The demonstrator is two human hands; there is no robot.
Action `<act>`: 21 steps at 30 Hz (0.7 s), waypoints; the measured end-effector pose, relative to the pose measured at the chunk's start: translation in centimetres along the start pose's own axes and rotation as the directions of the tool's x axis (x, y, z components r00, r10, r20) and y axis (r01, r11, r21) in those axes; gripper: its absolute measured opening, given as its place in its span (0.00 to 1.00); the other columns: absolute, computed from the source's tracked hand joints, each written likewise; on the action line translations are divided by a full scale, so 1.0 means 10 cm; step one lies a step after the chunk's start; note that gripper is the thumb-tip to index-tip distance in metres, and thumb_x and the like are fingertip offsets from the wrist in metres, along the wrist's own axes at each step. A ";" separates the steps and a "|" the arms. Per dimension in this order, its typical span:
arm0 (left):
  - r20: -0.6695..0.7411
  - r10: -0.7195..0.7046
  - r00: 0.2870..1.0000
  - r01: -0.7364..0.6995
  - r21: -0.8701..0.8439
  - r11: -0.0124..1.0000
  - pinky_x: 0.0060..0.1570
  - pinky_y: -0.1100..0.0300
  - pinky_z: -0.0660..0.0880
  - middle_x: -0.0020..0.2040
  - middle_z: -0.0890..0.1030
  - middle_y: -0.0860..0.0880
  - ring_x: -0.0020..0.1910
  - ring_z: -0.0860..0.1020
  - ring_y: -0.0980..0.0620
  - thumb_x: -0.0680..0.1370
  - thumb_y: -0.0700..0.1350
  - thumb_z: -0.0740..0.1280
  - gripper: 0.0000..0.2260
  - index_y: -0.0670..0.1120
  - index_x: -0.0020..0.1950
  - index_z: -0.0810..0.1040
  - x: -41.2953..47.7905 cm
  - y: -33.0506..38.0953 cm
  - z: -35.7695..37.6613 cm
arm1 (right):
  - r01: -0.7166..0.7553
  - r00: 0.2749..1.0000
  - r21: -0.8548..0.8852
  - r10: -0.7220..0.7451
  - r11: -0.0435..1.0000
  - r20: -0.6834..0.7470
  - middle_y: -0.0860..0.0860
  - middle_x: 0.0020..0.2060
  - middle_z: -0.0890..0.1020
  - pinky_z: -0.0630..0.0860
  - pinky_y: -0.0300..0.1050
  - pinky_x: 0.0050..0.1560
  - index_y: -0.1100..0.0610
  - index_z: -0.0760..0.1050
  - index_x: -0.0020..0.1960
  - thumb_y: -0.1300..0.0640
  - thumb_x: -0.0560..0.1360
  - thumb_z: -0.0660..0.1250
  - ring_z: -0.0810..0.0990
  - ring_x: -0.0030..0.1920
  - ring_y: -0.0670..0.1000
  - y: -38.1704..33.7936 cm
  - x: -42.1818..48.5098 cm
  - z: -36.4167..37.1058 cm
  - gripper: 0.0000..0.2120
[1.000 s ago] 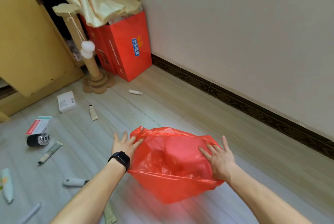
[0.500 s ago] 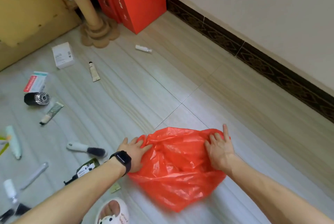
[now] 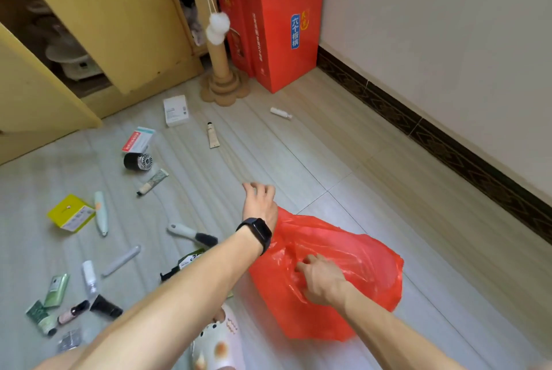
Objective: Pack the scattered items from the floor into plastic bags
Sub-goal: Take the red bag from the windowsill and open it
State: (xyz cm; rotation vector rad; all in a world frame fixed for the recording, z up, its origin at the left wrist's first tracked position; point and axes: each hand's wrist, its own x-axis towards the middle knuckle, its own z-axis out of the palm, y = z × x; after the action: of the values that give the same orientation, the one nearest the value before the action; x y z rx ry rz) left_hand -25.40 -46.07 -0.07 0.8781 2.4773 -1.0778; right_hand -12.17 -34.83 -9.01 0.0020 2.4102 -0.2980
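The left hand (image 3: 260, 202) has lifted off the one red plastic bag (image 3: 358, 256) and hovers loosely curled and empty, while the right hand (image 3: 321, 283) grips the bag on the pale tiled floor (image 3: 328, 145), well apart from three cartons: white box (image 3: 175, 110), red-and-white box (image 3: 139, 139), yellow box (image 3: 71, 214).

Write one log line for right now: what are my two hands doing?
left hand: stretched forward, holds nothing | right hand: grips red bag | scattered items: lying on floor

Bright soft daylight, wide-angle edge distortion
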 end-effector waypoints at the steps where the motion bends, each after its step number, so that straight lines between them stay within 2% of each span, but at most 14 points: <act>1: -0.061 0.033 0.998 -0.031 0.026 0.999 0.69 0.34 0.55 0.72 0.60 0.40 0.74 0.57 0.35 0.82 0.44 0.53 0.18 0.45 0.71 0.70 -0.03 0.08 0.07 | -0.011 1.000 -0.026 0.011 1.000 0.000 0.55 0.65 0.72 0.70 0.53 0.65 0.50 0.70 0.69 0.46 0.78 0.60 0.69 0.68 0.59 -0.02 0.00 0.08 0.21; 3: -0.204 0.233 0.951 -0.227 0.054 0.973 0.71 0.34 0.51 0.75 0.58 0.40 0.76 0.52 0.38 0.83 0.44 0.53 0.18 0.45 0.71 0.71 -0.07 0.28 0.20 | -0.017 1.000 -0.085 0.015 0.996 -0.017 0.54 0.71 0.68 0.67 0.54 0.68 0.49 0.67 0.72 0.46 0.75 0.63 0.66 0.70 0.58 -0.03 -0.03 0.18 0.26; 5: -0.273 0.480 0.833 -0.478 0.080 0.875 0.73 0.39 0.53 0.73 0.65 0.44 0.75 0.58 0.42 0.82 0.43 0.56 0.16 0.47 0.67 0.76 -0.15 0.53 0.32 | -0.014 1.000 -0.123 0.013 0.992 -0.012 0.53 0.76 0.63 0.64 0.56 0.70 0.48 0.64 0.75 0.43 0.76 0.63 0.63 0.73 0.58 -0.04 -0.11 0.26 0.29; 6: -0.288 0.534 0.795 -0.538 0.074 0.840 0.72 0.43 0.55 0.69 0.70 0.46 0.72 0.62 0.44 0.82 0.43 0.56 0.15 0.48 0.64 0.78 -0.19 0.68 0.38 | -0.030 1.000 -0.131 0.030 0.991 -0.005 0.53 0.76 0.61 0.62 0.56 0.71 0.49 0.62 0.76 0.42 0.76 0.62 0.61 0.74 0.58 -0.05 -0.15 0.31 0.29; 8: -0.253 0.515 0.819 -0.532 -0.002 0.847 0.73 0.45 0.55 0.67 0.75 0.46 0.70 0.66 0.45 0.83 0.43 0.56 0.15 0.48 0.65 0.77 -0.28 0.94 0.48 | -0.047 0.999 -0.166 0.046 0.985 -0.008 0.53 0.77 0.59 0.61 0.56 0.72 0.50 0.60 0.77 0.44 0.77 0.61 0.60 0.74 0.58 -0.04 -0.21 0.37 0.30; 10: -0.132 0.475 0.870 -0.486 -0.063 0.872 0.75 0.41 0.47 0.71 0.71 0.45 0.75 0.60 0.43 0.84 0.45 0.53 0.18 0.46 0.71 0.72 -0.38 1.12 0.59 | -0.039 0.999 -0.195 0.042 0.980 0.013 0.53 0.79 0.57 0.61 0.56 0.72 0.50 0.57 0.78 0.45 0.77 0.63 0.59 0.75 0.57 -0.03 -0.25 0.43 0.32; 13: -0.074 0.418 0.905 -0.415 0.052 0.908 0.73 0.37 0.39 0.75 0.66 0.44 0.77 0.54 0.40 0.84 0.48 0.52 0.20 0.46 0.75 0.67 -0.40 1.24 0.70 | -0.025 0.999 -0.231 0.030 0.973 0.016 0.53 0.79 0.54 0.58 0.57 0.74 0.50 0.56 0.79 0.44 0.76 0.67 0.55 0.77 0.57 0.01 -0.23 0.49 0.36; 18: -0.103 0.457 0.884 -0.422 0.249 0.872 0.70 0.32 0.37 0.76 0.63 0.41 0.77 0.52 0.37 0.84 0.49 0.51 0.21 0.46 0.76 0.65 -0.20 1.30 0.67 | -0.012 1.000 -0.229 0.010 0.973 -0.012 0.53 0.80 0.49 0.49 0.59 0.76 0.48 0.56 0.79 0.47 0.79 0.61 0.47 0.79 0.56 0.13 -0.14 0.58 0.30; 21: -0.114 0.493 0.862 -0.463 0.219 0.859 0.70 0.33 0.36 0.76 0.64 0.42 0.78 0.51 0.37 0.84 0.50 0.52 0.19 0.47 0.73 0.70 0.00 1.31 0.70 | 0.010 1.000 -0.222 -0.008 0.975 0.010 0.54 0.80 0.48 0.46 0.60 0.76 0.49 0.54 0.79 0.50 0.81 0.57 0.45 0.80 0.56 0.27 -0.05 0.63 0.28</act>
State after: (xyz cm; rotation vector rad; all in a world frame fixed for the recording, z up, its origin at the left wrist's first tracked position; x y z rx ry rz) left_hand -16.76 -44.25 -12.03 1.6007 2.1122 -1.0914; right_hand -7.48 -33.55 -13.91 -0.1112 2.4220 -0.0306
